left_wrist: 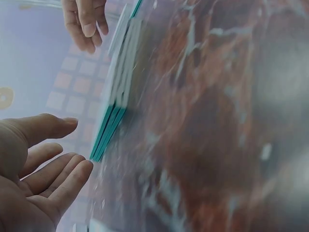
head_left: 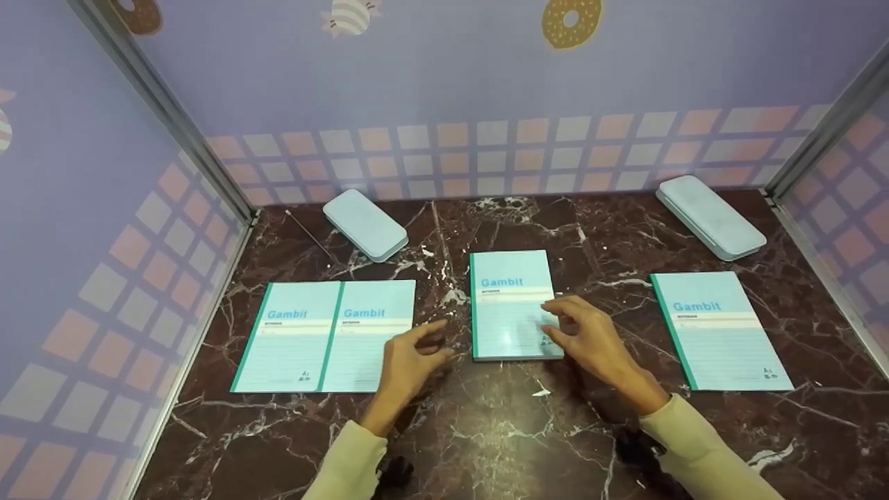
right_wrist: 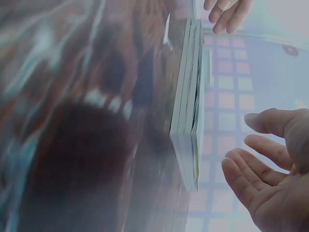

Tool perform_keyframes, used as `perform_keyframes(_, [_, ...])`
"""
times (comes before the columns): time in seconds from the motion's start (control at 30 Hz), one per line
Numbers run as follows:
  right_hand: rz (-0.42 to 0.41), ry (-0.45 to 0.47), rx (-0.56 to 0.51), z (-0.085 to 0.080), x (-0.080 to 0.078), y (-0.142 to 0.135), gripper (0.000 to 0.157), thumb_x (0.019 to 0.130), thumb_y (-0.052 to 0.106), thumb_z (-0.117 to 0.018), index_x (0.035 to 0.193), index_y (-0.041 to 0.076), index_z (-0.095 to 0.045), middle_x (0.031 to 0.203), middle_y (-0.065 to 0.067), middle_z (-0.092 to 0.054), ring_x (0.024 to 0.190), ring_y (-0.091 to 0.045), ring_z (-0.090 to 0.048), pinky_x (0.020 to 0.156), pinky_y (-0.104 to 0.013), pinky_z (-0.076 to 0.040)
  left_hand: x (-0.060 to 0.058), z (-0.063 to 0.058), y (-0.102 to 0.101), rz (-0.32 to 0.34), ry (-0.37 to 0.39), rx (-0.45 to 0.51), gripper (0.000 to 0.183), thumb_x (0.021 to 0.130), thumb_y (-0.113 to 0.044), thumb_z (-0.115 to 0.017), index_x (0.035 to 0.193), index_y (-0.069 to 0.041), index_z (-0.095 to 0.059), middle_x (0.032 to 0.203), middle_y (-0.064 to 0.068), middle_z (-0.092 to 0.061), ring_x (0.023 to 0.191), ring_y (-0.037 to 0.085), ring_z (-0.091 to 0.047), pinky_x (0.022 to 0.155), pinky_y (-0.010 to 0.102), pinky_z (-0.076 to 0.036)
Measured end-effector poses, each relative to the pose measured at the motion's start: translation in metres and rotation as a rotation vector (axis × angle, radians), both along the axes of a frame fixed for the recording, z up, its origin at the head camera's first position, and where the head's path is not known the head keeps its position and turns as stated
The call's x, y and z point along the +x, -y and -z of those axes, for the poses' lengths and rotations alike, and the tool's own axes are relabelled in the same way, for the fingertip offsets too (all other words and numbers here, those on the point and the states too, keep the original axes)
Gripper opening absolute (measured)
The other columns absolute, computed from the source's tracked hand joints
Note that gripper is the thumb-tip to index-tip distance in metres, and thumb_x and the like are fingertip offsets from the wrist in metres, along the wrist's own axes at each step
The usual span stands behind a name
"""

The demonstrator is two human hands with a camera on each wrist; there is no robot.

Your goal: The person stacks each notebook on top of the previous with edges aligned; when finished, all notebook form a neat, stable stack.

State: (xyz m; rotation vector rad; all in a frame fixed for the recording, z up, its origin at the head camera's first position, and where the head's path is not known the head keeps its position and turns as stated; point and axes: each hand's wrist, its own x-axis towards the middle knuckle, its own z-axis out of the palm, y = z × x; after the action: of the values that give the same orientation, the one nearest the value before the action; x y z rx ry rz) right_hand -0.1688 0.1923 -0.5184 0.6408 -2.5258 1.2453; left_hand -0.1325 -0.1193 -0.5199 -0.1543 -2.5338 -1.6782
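A small stack of notebooks [head_left: 510, 326] with teal spines and "Gambit" on the top cover lies mid-table. Their layered edges [right_wrist: 186, 92] show in the right wrist view, and the teal spines [left_wrist: 107, 133] in the left wrist view. My left hand [head_left: 410, 361] hovers left of the stack, its fingers loosely bent around nothing and apart from the spines. Over the stack's right edge in the head view, my right hand [head_left: 590, 337] has thumb and fingers spread. The right wrist view shows a gap between those fingertips [right_wrist: 231, 166] and the stack.
Two matching notebooks [head_left: 285, 361] [head_left: 375, 298] lie side by side at left, and another notebook [head_left: 722, 340] at right. Behind them are two pale cases [head_left: 364, 226] [head_left: 712, 217]. A thin stick [head_left: 308, 232] lies back left. Patterned walls [head_left: 486, 83] border the marble table [head_left: 500, 444].
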Motion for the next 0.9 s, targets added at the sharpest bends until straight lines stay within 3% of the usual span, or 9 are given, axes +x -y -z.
perform_keyframes(0.27, [-0.092, -0.025, -0.045, 0.000, -0.002, 0.029, 0.030, 0.090, -0.003, -0.083, 0.118, -0.006, -0.074, 0.113, -0.016, -0.074, 0.104, -0.035, -0.072, 0.087, -0.050, -0.062, 0.006, -0.010, 0.030, -0.075, -0.023, -0.010, 0.043, 0.087, 0.002, -0.086, 0.129, 0.002, -0.075, 0.121, 0.024, -0.074, 0.100, 0.041, -0.076, 0.082, 0.035, -0.065])
perform_keyframes(0.47, [-0.157, 0.034, -0.073, -0.001, -0.001, 0.053, 0.031, 0.094, 0.002, -0.081, 0.122, -0.007, -0.072, 0.116, -0.019, -0.073, 0.106, -0.037, -0.072, 0.091, -0.047, -0.062, 0.013, -0.010, 0.053, -0.134, -0.044, -0.023, 0.041, 0.088, 0.000, -0.085, 0.128, 0.002, -0.075, 0.119, 0.026, -0.074, 0.102, 0.044, -0.075, 0.084, 0.042, -0.065])
perform_keyframes(0.67, [-0.208, 0.096, -0.115, 0.000, -0.001, 0.077, 0.034, 0.095, 0.001, -0.079, 0.126, -0.009, -0.069, 0.121, -0.022, -0.071, 0.110, -0.038, -0.071, 0.095, -0.044, -0.061, 0.018, -0.012, 0.076, -0.198, -0.049, -0.075, 0.042, 0.088, 0.002, -0.084, 0.129, 0.001, -0.075, 0.121, 0.025, -0.073, 0.106, 0.044, -0.074, 0.089, 0.042, -0.063])
perform_keyframes(0.9, [-0.243, 0.170, -0.163, -0.001, 0.000, 0.098, 0.038, 0.096, 0.003, -0.078, 0.132, -0.005, -0.068, 0.126, -0.023, -0.069, 0.114, -0.039, -0.069, 0.097, -0.044, -0.060, 0.023, -0.012, 0.096, -0.246, -0.040, -0.125, 0.044, 0.089, 0.003, -0.083, 0.132, 0.002, -0.073, 0.124, 0.027, -0.072, 0.108, 0.045, -0.073, 0.091, 0.047, -0.062])
